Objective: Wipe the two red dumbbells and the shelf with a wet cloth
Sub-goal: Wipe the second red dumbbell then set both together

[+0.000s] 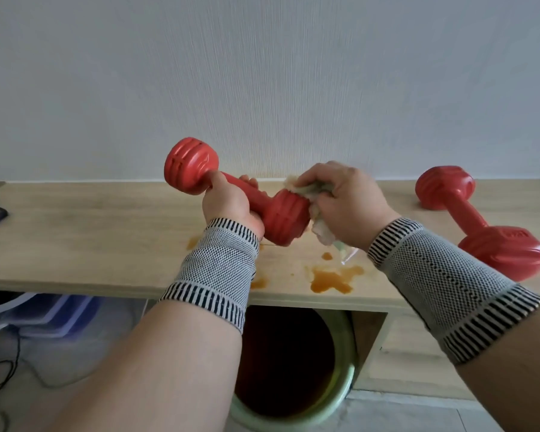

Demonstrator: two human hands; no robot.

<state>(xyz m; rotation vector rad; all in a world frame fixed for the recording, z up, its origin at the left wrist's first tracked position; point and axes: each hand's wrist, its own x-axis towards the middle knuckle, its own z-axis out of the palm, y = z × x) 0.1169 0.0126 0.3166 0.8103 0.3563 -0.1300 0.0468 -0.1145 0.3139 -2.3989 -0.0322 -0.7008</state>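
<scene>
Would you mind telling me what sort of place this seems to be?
Probably a room at home, not a gym: a light wooden shelf against a textured wallpapered wall, plastic storage boxes below it, and a green bucket on the floor.

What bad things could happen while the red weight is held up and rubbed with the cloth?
The left hand alone grips the raised dumbbell by its handle. The right hand rubs the wet cloth on one end, so it might slip and drop onto the shelf. The cloth could also drag through the orange spill below and smear it.
</scene>
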